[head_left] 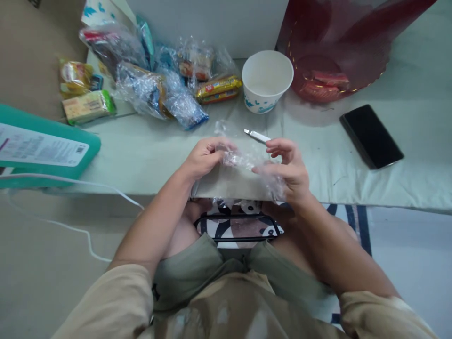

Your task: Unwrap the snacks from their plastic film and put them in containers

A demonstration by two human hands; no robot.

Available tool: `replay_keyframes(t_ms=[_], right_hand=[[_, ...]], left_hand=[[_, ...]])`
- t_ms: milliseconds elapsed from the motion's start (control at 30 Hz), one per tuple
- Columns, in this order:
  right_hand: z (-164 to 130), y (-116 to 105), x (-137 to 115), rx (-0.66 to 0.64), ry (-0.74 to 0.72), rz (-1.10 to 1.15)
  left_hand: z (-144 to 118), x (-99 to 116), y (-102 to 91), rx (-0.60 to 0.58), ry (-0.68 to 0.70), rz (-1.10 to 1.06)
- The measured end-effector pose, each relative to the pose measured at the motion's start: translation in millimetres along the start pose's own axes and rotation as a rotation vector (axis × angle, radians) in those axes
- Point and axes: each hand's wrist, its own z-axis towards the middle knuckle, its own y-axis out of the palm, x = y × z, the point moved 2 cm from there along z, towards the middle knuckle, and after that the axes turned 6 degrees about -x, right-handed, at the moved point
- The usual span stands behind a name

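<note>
A crumpled clear plastic wrapper (243,159) stretches between my two hands above the front edge of the cloth-covered table. My left hand (208,154) pinches its left end between thumb and fingers. On the other side, my right hand (287,172) has the wrapper's right part against its palm and lower fingers, with the upper fingers curled and slightly blurred. Just beyond my right fingertips lies a white utility knife (257,136), its blade end pointing left. A white paper cup (267,82) with a blue pattern stands farther back, upright.
Several packaged snacks (151,89) lie heaped at the back left. At the left edge is a green container (45,146) with a white cable (106,187) below it. A red gold-rimmed dish (367,80) holds red packets (325,84). A black phone (371,136) lies at right.
</note>
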Motion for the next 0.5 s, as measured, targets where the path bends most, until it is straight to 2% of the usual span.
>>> replay_keyframes(t_ms=[100,233,333,400,500], right_hand=[[-0.9,-1.5,-3.3,0.099,-0.052,0.031],[4.6,1.4,1.4,-0.011,-0.100,-0.025],[5.1,0.8,9.5,-0.039,-0.177,0.036],[4.6,-1.4,13.9,0.025,-0.224,0.140],[7.8,-2.2,19.5,0.202,-0.123,0.340]], left_hand=[[1.1,-1.6,-3.1,0.056,-0.068,-0.091],[3.3,-1.2,-9.2,0.160,-0.075,-0.173],[4.4,-1.9,-14.7,0.167,-0.024,-0.197],[4.2,-3.5,-17.2,0.142,-0.007,-0.227],[1.9,-3.5,-16.8,0.100,0.052,-0.213]])
